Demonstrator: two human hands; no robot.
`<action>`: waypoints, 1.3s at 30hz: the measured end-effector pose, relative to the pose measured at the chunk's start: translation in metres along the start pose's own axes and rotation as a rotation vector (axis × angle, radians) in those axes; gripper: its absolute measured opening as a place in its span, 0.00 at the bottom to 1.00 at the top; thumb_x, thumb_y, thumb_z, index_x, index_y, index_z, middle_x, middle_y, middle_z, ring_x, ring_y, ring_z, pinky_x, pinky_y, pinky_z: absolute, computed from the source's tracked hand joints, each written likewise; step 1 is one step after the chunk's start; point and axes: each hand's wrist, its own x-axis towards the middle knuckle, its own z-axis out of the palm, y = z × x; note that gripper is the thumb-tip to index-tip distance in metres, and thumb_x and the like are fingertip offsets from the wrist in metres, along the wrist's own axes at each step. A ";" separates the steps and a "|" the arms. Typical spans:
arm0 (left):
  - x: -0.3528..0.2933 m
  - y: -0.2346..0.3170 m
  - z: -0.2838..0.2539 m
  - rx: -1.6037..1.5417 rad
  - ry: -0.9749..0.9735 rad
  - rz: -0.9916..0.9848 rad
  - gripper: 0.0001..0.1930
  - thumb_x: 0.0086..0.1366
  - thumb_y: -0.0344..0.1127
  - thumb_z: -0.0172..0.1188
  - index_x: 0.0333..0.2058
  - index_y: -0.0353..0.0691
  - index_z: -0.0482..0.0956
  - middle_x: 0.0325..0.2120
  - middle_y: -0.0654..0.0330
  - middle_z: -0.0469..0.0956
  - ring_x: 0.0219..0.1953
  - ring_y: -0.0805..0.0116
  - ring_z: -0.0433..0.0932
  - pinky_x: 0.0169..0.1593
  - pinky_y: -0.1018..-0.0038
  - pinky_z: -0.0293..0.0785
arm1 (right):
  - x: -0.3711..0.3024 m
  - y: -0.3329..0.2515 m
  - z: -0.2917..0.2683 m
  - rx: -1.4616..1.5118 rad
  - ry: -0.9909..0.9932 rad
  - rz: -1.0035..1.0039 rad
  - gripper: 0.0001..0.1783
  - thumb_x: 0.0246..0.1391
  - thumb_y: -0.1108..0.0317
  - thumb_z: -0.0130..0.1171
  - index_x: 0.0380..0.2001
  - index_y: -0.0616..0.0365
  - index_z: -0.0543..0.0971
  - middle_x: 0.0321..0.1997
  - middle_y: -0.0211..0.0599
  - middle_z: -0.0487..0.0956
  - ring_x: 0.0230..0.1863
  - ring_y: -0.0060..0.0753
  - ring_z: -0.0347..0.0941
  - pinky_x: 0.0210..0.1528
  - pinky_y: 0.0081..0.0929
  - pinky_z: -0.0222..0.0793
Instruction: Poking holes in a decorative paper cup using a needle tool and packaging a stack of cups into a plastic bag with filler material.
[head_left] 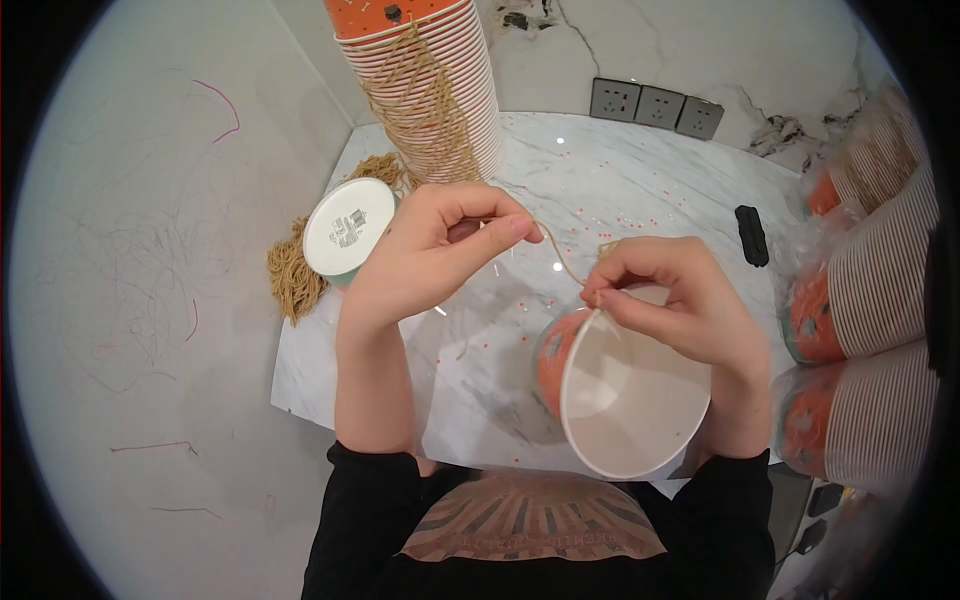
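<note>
A paper bucket (640, 410), white inside and orange outside, is tilted with its mouth toward me at the table's near edge. My right hand (690, 305) is closed at its upper rim, pinching a thin tan cord (560, 252) between thumb and fingertips. The cord runs up and left to my left hand (450, 240), which pinches it too, fingers curled. Beside my left wrist stands an upside-down paper bucket (345, 225) with its white base up. A bundle of tan cord (295, 275) lies next to it, partly hidden.
A tall stack of nested buckets (475, 90), draped with tan cords, stands at the back left. Plastic-wrapped bucket stacks (880, 280) line the right side. A black oblong object (751, 236) and small orange bits lie on the marble-patterned table (480, 400). Wall sockets (660, 106) are behind.
</note>
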 end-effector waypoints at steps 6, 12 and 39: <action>0.009 -0.014 0.008 0.075 0.043 0.057 0.10 0.71 0.33 0.58 0.41 0.33 0.83 0.31 0.66 0.80 0.33 0.81 0.72 0.39 0.81 0.68 | 0.010 0.015 0.010 -0.029 0.123 -0.036 0.07 0.56 0.76 0.59 0.37 0.66 0.83 0.35 0.37 0.83 0.39 0.29 0.81 0.46 0.25 0.77; 0.008 -0.009 0.010 0.053 0.114 -0.005 0.08 0.71 0.33 0.58 0.40 0.34 0.82 0.31 0.69 0.78 0.32 0.84 0.69 0.37 0.83 0.66 | 0.019 0.024 0.016 0.207 0.214 -0.059 0.08 0.59 0.77 0.57 0.39 0.65 0.83 0.38 0.33 0.83 0.41 0.27 0.81 0.50 0.24 0.76; 0.007 -0.015 0.008 0.239 0.159 0.098 0.05 0.61 0.30 0.66 0.35 0.37 0.82 0.23 0.73 0.67 0.24 0.84 0.56 0.27 0.80 0.55 | 0.054 0.024 0.001 -0.137 0.134 0.064 0.05 0.54 0.75 0.65 0.32 0.66 0.81 0.29 0.32 0.82 0.32 0.19 0.78 0.38 0.19 0.74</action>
